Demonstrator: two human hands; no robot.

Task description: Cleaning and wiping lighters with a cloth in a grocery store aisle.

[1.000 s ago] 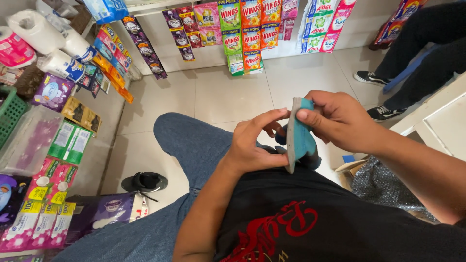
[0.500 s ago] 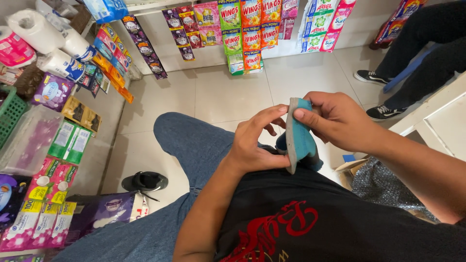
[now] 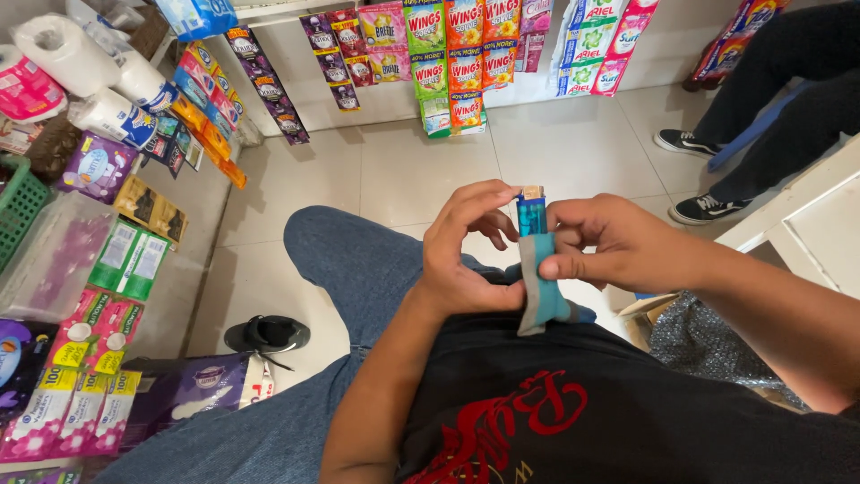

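I sit with both hands raised over my lap. My right hand pinches a teal and grey fabric sleeve between thumb and fingers. A blue lighter with a metal top sticks upright out of the sleeve's upper end. My left hand curls against the left side of the sleeve, its fingertips touching the lighter. The lower part of the lighter is hidden inside the sleeve.
Hanging strips of sachets line the far wall. Shelves at left hold paper rolls, boxes and packets. A black shoe lies on the tiled floor. Another person's dark-trousered legs and sneakers are at right, beside a white cabinet.
The blue lighter has risen out of the top of the sleeve, where before only the sleeve showed. Both hands have shifted slightly around it.
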